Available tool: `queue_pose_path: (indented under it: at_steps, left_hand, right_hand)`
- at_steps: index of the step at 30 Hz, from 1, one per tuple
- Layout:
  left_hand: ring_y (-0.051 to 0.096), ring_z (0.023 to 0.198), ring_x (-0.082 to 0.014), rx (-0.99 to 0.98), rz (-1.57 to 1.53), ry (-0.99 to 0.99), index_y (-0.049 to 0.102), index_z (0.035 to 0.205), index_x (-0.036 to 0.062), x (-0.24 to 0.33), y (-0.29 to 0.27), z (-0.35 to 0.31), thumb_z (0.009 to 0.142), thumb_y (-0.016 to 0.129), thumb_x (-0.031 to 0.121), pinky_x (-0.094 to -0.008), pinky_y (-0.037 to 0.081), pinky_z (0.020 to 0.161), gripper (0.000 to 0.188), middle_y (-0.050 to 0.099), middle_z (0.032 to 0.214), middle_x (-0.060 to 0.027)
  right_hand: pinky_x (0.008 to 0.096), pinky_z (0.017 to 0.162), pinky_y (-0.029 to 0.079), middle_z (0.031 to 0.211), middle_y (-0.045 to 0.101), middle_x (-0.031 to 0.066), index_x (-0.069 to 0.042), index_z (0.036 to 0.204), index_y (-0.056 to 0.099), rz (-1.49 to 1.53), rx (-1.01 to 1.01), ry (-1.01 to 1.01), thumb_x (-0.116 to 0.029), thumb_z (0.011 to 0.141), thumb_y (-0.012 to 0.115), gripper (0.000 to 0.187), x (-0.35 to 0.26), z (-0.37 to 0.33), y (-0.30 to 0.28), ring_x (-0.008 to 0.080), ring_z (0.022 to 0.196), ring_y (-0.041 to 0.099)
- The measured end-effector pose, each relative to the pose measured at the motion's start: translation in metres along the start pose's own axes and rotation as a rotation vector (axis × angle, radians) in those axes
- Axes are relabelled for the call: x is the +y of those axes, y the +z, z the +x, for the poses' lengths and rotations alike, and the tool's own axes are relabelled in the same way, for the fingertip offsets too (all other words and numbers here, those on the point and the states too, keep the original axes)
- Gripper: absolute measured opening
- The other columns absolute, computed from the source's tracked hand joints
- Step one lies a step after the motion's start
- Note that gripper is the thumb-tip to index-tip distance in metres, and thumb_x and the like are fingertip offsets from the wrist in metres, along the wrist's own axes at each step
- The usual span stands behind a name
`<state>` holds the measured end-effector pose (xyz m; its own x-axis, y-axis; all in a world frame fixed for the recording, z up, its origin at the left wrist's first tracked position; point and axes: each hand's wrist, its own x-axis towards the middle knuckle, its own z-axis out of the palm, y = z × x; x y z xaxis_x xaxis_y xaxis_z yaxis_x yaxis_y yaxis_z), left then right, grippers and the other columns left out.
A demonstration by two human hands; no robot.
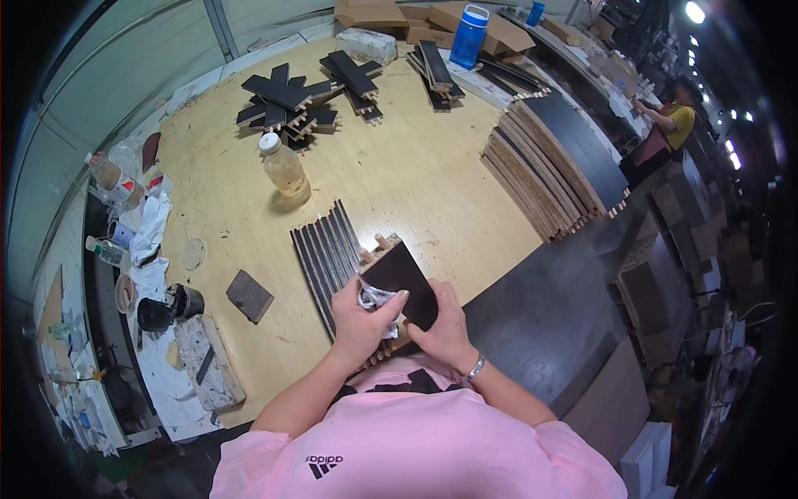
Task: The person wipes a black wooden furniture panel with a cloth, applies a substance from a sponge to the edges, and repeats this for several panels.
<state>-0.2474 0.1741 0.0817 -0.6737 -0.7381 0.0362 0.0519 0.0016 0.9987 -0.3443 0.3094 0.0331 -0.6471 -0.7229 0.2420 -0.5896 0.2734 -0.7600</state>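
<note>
My right hand (pixel 446 331) grips the side of a short dark board (pixel 402 281) with wooden dowels sticking out of its far end. My left hand (pixel 359 323) is closed on a crumpled white cloth (pixel 376 298) at the board's left side, thumb toward the dark face. The board is tilted up over the table's near edge. Just left of it a row of narrow dark boards (pixel 320 249) stands on edge, side by side; their near ends are partly behind my left hand.
On the wooden table (pixel 416 175) stand a bottle of yellowish liquid (pixel 287 173) and loose piles of dark boards (pixel 278 96). A tall stack of large panels (pixel 549 158) sits right, a blue bottle (pixel 469 37) behind. Black cups (pixel 156 314) and a stained block (pixel 209 362) lie left. A person (pixel 669 125) works far right.
</note>
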Motion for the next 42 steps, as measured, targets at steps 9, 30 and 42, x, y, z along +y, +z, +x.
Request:
queue_pose_path:
  at_steps: [9, 30, 42]
  left_hand:
    - [0.066, 0.067, -0.0212, -0.144, 0.279, 0.212, 0.064, 0.095, -0.0001, -0.008, -0.001, -0.006, 0.072, 0.08, 0.009, -0.0311, 0.049, 0.06, 0.03, 0.065, 0.076, -0.0116]
    - [0.062, 0.051, -0.0208, -0.189, 0.307, 0.087, 0.061, 0.084, -0.002, -0.009, 0.025, 0.025, 0.075, 0.076, 0.01, -0.0325, 0.047, 0.052, 0.021, 0.063, 0.063, -0.0131]
    - [0.056, 0.062, -0.0046, 0.013, -0.111, -0.037, 0.063, 0.091, 0.001, -0.008, 0.01, 0.082, 0.081, 0.076, 0.007, -0.0214, 0.044, 0.055, 0.017, 0.064, 0.074, 0.0007]
  right_hand:
    - [0.0344, 0.08, 0.048, 0.109, 0.053, 0.0134, -0.002, 0.121, 0.063, 0.12, 0.081, -0.417, -0.001, 0.075, 0.071, 0.047, -0.07, 0.065, -0.089, 0.0261, 0.095, 0.054]
    - [0.0365, 0.063, 0.043, 0.072, 0.052, 0.009, -0.002, 0.076, 0.064, -0.118, 0.392, -0.241, -0.003, 0.071, 0.078, 0.015, 0.012, 0.103, -0.075, 0.028, 0.069, 0.051]
    - [0.0334, 0.087, 0.047, 0.106, 0.057, 0.0149, -0.004, 0.148, 0.03, 0.214, -0.065, -0.064, -0.02, 0.077, 0.078, 0.088, 0.023, 0.03, 0.01, 0.0226, 0.096, 0.056]
